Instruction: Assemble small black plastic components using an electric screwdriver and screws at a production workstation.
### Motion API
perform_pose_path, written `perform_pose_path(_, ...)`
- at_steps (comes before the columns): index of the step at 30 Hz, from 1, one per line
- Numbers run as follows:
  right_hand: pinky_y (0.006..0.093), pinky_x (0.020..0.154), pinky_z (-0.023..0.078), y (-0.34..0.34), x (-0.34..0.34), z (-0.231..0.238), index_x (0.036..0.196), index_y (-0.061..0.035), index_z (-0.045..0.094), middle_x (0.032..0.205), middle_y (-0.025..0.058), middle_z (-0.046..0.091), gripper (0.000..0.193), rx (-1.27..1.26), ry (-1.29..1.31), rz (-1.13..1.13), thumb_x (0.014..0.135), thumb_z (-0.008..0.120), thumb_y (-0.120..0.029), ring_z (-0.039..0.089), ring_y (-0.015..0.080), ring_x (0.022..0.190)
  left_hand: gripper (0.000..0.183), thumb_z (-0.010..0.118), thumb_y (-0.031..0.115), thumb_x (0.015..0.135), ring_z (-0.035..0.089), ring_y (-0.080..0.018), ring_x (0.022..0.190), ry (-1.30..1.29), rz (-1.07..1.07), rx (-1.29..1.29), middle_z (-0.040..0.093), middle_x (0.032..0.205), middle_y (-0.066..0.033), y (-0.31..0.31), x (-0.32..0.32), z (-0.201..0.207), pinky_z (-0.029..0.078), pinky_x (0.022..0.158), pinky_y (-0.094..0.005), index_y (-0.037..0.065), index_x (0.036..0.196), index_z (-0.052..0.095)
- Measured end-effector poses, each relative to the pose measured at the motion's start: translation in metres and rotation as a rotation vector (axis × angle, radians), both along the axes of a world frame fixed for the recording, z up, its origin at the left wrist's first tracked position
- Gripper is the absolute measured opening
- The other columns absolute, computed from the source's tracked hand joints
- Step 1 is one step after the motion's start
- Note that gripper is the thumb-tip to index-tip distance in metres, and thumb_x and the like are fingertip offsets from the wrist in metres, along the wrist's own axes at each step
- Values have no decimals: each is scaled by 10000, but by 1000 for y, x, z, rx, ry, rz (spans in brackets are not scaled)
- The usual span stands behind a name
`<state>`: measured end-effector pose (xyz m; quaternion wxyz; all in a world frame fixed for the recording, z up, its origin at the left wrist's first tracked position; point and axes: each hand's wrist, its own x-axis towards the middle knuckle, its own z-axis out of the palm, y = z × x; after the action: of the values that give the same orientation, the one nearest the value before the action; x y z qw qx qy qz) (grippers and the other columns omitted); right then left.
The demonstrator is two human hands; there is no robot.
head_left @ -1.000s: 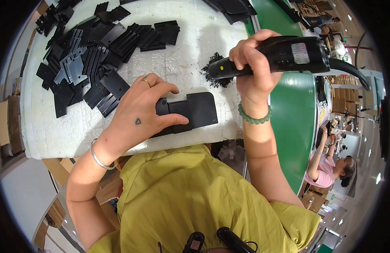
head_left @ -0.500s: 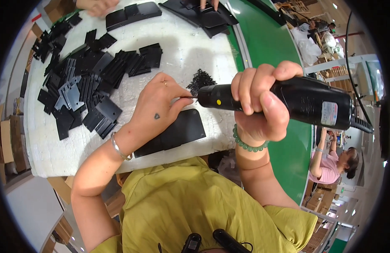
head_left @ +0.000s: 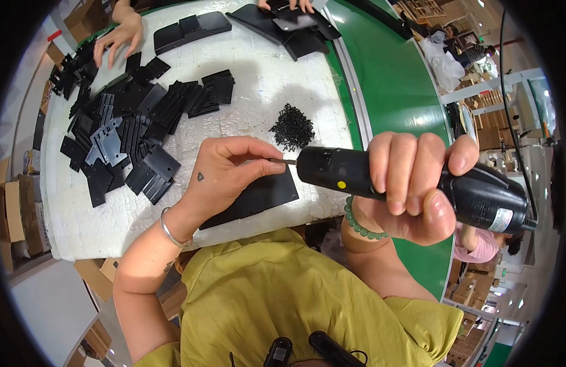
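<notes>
My right hand (head_left: 414, 183) is wrapped round a black electric screwdriver (head_left: 332, 174), held nearly level with its thin bit (head_left: 290, 161) pointing left. At the bit's tip, my left hand (head_left: 225, 171) pinches with thumb and forefinger; whatever lies between them is too small or hidden to make out. Under the left hand a flat black panel (head_left: 271, 199) lies on the near part of the table, partly covered by that hand. Just beyond the bit sits a small pile of black screws (head_left: 293, 127).
Black plates (head_left: 136, 131) are heaped across the left of the white-topped table (head_left: 246, 104). Larger black parts (head_left: 194, 30) lie at the far side, where another person's hands (head_left: 121, 38) are. A green surface (head_left: 393, 79) runs along the right. The screwdriver's cord (head_left: 516, 140) rises at the right.
My right hand and the screwdriver have shifted right and toward me. My left hand has come slightly nearer too, still pinching at the bit. The other person's hand at far left has moved over the parts.
</notes>
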<state>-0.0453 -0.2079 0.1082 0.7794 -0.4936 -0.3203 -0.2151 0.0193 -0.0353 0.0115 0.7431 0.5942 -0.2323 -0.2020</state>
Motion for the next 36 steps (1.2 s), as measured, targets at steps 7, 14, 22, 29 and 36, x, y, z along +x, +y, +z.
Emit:
perform_pose_path(7,336,570,454,9,-16,1,691,-16,480,614,84,547,110,-171,277,21,696,582,24,524,195,559,124,621,-40,717,655,-247,798,-524,107,282,670,893,-146,22,-16,-3,504,708,-289,-8,832,651)
perform_pose_path(14,211,585,427,31,-25,-16,979,-13,458,723,30,558,284,-117,51,-77,728,577,47,547,83,641,373,561,-103,735,641,-311,796,-961,134,305,641,964,-175,28,-22,-12,513,712,-335,-24,1100,562)
perform_pose_path(22,302,581,429,7,-12,-14,1009,-51,425,672,41,520,318,-332,156,155,752,602,10,512,165,597,684,636,-8,699,518,-379,1081,-796,133,500,536,1210,-183,33,-31,-5,398,941,-390,-8,1323,356)
perform_pose_path(29,248,498,379,27,-20,-28,1046,-135,410,596,-37,459,323,-161,195,15,773,570,-67,437,94,473,456,619,128,801,496,-351,1024,-621,180,589,538,1126,-165,53,-7,-10,398,885,-373,61,1232,486)
perform_pose_path(36,254,487,394,38,-21,-42,1037,-151,397,563,-45,446,358,-326,241,169,747,584,-54,450,102,448,451,666,335,771,536,-290,759,-752,238,836,545,805,-117,50,-35,-18,454,647,-366,59,1113,564)
